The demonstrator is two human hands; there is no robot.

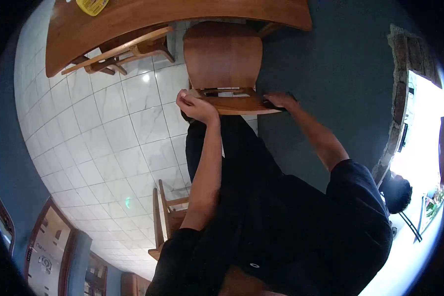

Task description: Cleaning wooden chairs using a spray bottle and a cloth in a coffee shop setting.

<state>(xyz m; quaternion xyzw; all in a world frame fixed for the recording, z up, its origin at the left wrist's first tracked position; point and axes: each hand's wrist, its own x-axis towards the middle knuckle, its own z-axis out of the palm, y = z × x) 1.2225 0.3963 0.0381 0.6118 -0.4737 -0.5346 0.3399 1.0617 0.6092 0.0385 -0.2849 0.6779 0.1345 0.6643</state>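
Note:
A wooden chair point(224, 55) stands in front of me, its curved backrest point(244, 107) nearest my body. At the left end of the backrest is my left hand point(197, 108), palm turned up and fingers curled; a small greyish-brown patch shows beside the fingers, and whether they hold it cannot be told. My right hand point(281, 100) grips the right end of the backrest, its fingertips over the wood. Something dark shows under that hand, too unclear to name. A dark band is on the right wrist.
Beyond the chair runs a wooden table point(177, 10) bearing a yellow container point(91, 5). Another wooden chair point(125, 51) is tucked under it at left. One more chair point(174, 214) stands behind my left arm. A dark wall point(318, 74) borders the right, with a person's head point(396, 194) near the bright opening.

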